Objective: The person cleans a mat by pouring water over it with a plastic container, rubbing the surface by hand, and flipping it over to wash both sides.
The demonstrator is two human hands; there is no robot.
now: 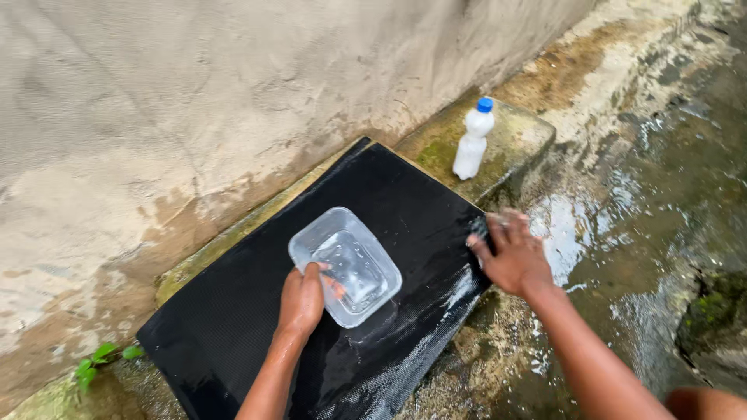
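A clear plastic container (346,264) with a little water in it sits on a wet black mat (233,311). My left hand (302,299) grips the container's near rim, thumb inside. My right hand (513,257) rests with spread fingers on the mat's right edge, holding nothing.
A white plastic bottle (473,140) with a blue cap stands on a mossy stone ledge (521,136) beyond the mat. A rough plaster wall (194,101) rises on the left. Wet concrete ground (646,218) lies to the right. A small green plant (97,359) grows at lower left.
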